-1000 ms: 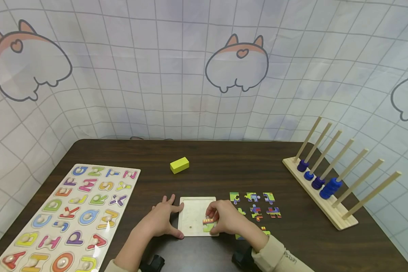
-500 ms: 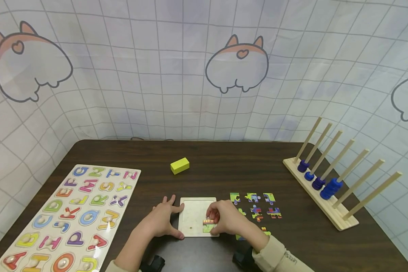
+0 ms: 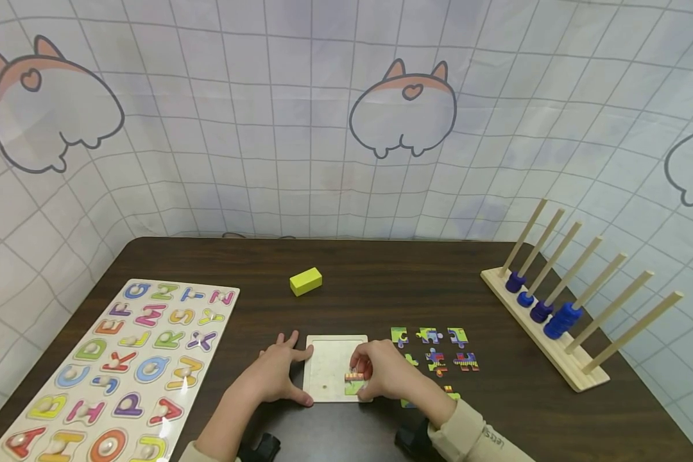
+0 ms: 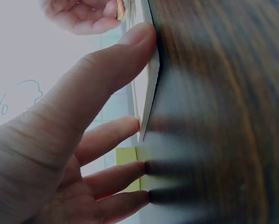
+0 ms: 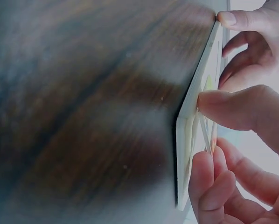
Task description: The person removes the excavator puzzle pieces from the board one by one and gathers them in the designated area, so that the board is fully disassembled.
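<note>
A pale wooden puzzle tray (image 3: pixel 329 366) lies flat on the dark table. My left hand (image 3: pixel 277 372) rests against its left side, fingers spread, with the thumb at the near left corner and the index fingertip higher up the edge. Over the tray's near right corner, my right hand (image 3: pixel 384 369) pinches a jigsaw piece (image 3: pixel 355 387), green with a red-and-yellow strip, between thumb and fingers. In the right wrist view the thin piece (image 5: pixel 205 133) stands tilted against the tray's rim. Part of it is hidden by the fingers.
Several loose jigsaw pieces (image 3: pixel 436 360) lie right of the tray, some partly behind the right forearm. A letter board (image 3: pixel 144 346) covers the table's left. A yellow block (image 3: pixel 306 282) sits beyond the tray. A wooden peg stand (image 3: pixel 545 327) with blue rings stands at the right.
The jigsaw piece has shifted very slightly within the right-hand fingers' grip, its strip now lying more level. Both hands keep nearly the same places.
</note>
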Motion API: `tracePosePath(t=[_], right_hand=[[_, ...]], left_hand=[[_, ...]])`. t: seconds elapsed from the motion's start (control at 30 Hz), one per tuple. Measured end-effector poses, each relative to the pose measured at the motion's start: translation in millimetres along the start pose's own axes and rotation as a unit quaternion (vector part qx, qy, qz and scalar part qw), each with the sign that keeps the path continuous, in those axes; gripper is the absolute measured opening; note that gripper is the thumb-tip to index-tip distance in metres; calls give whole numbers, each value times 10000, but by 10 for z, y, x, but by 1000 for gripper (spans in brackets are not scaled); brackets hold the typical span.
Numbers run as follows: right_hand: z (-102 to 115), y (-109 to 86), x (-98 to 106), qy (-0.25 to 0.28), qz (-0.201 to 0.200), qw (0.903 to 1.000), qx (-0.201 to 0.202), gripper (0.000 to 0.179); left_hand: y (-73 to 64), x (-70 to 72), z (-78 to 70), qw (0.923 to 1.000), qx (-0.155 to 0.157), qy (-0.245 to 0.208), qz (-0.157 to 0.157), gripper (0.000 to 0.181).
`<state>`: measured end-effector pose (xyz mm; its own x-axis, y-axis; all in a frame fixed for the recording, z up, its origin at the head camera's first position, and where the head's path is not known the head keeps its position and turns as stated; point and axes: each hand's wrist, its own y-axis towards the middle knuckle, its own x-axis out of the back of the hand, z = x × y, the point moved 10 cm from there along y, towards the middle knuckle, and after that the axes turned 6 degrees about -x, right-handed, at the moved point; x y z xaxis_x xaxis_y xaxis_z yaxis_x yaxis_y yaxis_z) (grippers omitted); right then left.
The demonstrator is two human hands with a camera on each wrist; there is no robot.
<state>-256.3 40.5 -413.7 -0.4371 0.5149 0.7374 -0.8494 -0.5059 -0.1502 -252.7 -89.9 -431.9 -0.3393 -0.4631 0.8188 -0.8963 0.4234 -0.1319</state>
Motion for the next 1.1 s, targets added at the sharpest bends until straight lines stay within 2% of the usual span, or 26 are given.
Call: tracePosePath(t=[0.23,0.43,1.1], right_hand=[[-28,-12,30,63,-93,9999,23,32],[-126,-70,81,353,-78,9993,-55,33],[-347,-446,444,395,-461,9981,71,32]], left_hand=[[11,-13,10,10000,82,0,56,83],[15,-4,3,9999,81,-67,-3,83],[3,2,2,9998,1,-164,-123,83]])
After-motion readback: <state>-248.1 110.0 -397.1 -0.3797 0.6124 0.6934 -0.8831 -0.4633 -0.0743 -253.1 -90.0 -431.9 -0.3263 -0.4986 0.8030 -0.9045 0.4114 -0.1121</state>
